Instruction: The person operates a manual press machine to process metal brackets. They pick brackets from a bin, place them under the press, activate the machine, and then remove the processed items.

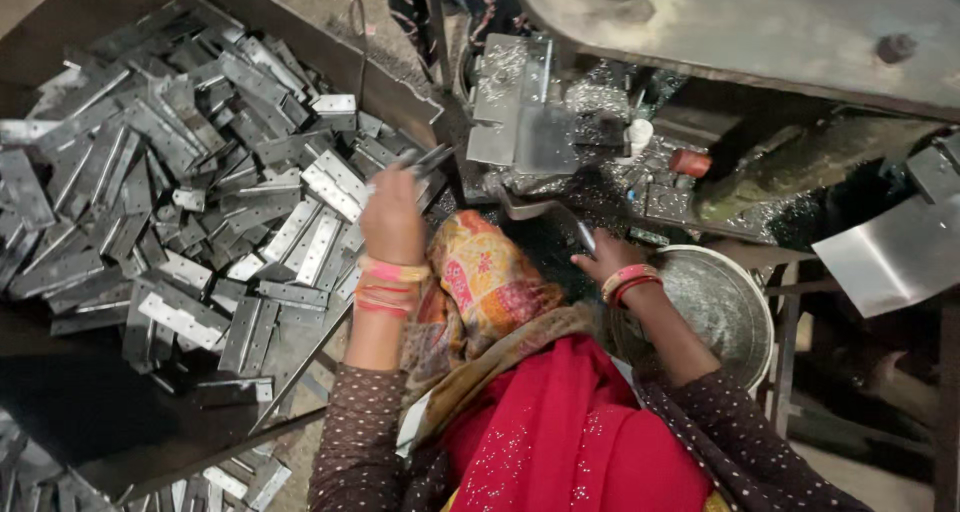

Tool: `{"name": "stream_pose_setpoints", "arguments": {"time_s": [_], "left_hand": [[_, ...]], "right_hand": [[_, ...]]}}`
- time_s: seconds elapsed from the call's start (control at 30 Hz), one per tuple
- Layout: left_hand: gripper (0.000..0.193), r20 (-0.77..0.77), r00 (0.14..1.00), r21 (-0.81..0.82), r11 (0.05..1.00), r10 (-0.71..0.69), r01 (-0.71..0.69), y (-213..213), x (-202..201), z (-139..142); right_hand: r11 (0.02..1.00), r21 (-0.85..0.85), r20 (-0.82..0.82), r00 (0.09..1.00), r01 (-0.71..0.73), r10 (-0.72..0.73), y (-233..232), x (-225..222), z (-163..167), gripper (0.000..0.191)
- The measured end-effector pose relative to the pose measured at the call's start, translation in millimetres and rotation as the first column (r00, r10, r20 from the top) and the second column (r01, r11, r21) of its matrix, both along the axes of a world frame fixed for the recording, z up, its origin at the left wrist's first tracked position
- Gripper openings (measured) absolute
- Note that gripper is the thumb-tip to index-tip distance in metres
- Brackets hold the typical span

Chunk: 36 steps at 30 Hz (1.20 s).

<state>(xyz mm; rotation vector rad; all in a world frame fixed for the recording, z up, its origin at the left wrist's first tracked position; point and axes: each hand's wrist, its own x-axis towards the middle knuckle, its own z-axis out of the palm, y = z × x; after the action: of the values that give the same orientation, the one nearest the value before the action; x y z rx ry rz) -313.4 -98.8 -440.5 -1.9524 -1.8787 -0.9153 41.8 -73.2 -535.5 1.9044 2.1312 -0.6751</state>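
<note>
Metal strip [428,158] in left hand [392,217], over tray [60,397] of hinge plates [180,187].

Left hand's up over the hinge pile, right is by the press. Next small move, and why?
Probably bring the left hand across to the press bed. It already holds a dark metal piece lifted off the hinge pile, while the right hand waits low beside the machine with a thin tool.

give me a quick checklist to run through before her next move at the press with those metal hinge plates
1. Left hand has a hinge plate: ok, pinched at the fingertips.
2. Right hand clear of the press bed: ok, it sits lower, by the round metal pan.
3. What the right hand holds: cannot tell.
4. Supply in the tray of hinge plates: ok, heaped.
5. Press bed free of a part: cannot tell.
</note>
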Motion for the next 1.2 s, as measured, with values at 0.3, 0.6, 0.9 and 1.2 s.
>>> {"name": "stream_pose_setpoints", "arguments": {"time_s": [0.3, 0.6, 0.9, 1.2], "left_hand": [[0.013, -0.368, 0.892, -0.015, 0.961, -0.264, 0.278, 56.7, 146.6, -43.1], [0.041, -0.428, 0.898, -0.113, 0.992, -0.104, 0.060, 34.0, 147.2, -83.2], [0.053, 0.211, 0.963, -0.560, 0.787, -0.166, 0.258, 86.8, 172.1, -51.6], [0.037, -0.171, 0.969, -0.363, 0.926, -0.178, 0.106, 70.6, 161.1, -69.2]], "right_hand": [[0.996, 0.076, -0.170, 0.985, 0.043, -0.030, -5.8, 3.6, -5.8, 0.054], [0.998, 0.034, -0.139, 0.989, 0.046, -0.041, -4.6, 0.4, -3.1, 0.056], [0.999, 0.033, -0.179, 0.983, -0.032, 0.038, -3.2, 2.5, -1.8, 0.054], [0.999, -0.042, -0.102, 0.994, 0.027, -0.031, -0.4, -4.4, 8.8, 0.065]]}}
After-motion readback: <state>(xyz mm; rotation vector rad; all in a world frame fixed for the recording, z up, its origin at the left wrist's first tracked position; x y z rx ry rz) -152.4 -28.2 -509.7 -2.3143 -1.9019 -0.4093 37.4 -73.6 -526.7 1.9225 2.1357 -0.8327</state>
